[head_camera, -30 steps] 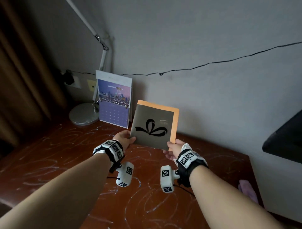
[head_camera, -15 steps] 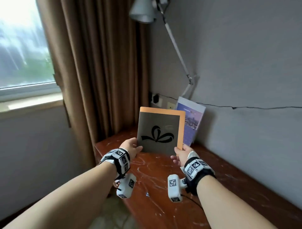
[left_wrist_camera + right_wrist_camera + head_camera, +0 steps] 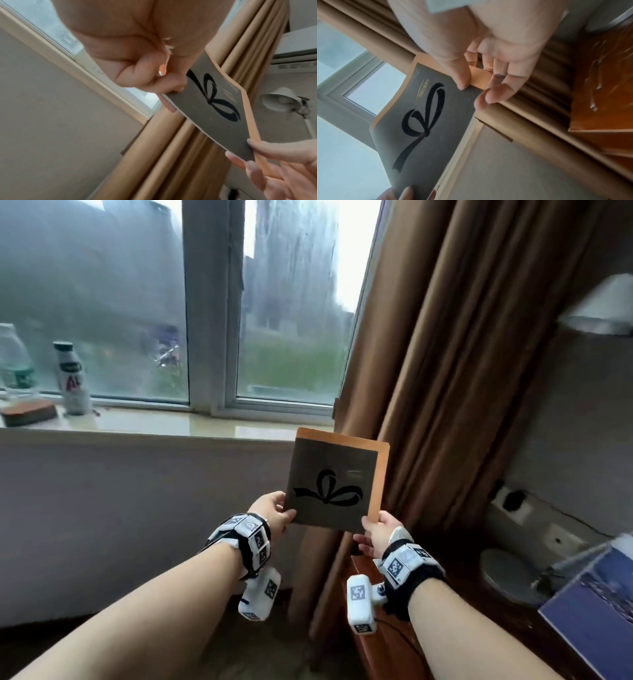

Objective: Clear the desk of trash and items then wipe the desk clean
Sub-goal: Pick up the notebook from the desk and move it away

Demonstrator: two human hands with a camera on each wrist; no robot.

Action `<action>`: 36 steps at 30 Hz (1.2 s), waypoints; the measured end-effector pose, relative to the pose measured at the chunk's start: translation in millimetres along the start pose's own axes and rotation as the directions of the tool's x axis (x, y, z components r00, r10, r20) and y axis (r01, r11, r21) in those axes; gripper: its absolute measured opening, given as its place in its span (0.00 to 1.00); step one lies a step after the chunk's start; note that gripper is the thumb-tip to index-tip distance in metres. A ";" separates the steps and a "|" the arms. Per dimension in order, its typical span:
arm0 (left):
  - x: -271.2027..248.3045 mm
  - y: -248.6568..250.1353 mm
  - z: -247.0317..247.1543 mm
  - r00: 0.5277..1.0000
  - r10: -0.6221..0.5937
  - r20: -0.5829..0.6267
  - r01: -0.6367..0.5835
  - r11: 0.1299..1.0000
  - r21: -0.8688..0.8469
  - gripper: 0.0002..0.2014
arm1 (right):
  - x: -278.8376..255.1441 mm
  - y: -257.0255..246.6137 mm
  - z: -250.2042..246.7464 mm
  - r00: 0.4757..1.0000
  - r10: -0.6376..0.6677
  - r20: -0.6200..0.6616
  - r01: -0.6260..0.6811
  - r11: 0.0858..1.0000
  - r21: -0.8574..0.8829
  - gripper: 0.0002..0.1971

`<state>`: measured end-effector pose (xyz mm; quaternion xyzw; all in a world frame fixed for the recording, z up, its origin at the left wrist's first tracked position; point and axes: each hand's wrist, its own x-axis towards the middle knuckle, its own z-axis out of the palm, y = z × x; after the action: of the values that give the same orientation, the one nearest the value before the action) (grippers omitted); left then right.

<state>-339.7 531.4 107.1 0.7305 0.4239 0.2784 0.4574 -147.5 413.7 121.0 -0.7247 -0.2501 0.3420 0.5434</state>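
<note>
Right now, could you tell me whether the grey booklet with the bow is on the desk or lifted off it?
Lifted off: the grey booklet is upright in the air, left hand and right hand pinching its bottom corners.

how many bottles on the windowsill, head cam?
2. A clear bottle at the far left edge, partly cropped, and a white bottle just right of it. More may sit beyond the frame.

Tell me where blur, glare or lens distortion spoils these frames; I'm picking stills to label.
Head view: the window is blown out at the top and hazy, the calendar at right is smeared. Left wrist view: the folder bows from wide-angle distortion and the curtain streaks. Right wrist view: soft throughout, the desk shows streaky glare, the right hand is blurred.
</note>
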 end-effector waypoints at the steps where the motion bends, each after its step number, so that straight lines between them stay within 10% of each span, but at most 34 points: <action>1: 9.8 -6.8 -14.1 1.000 -0.009 -0.009 0.009 1.000 0.003 0.08 | 10.4 -4.6 17.5 1.000 0.005 0.006 -0.005 1.000 -0.002 0.07; 8: 91.2 -64.2 -76.3 0.997 -0.073 -0.020 0.072 0.995 -0.062 0.09 | 87.8 -28.9 109.8 0.998 0.055 0.041 -0.053 0.996 -0.067 0.07; 22: 290.8 -100.7 -44.7 0.930 -0.364 -0.048 0.356 0.926 -0.122 0.06 | 301.7 -46.4 151.9 0.977 0.180 0.111 -0.173 0.983 -0.069 0.06; 36: 396.6 -79.5 -17.1 0.715 -0.698 -0.041 0.557 0.605 -0.569 0.12 | 427.7 -69.1 164.9 0.918 0.383 0.101 -0.383 0.924 -0.025 0.13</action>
<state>-189.6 903.0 50.1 0.3379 0.6193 0.2941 0.6449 0.7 849.0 62.6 -0.7421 -0.1325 0.4783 0.4505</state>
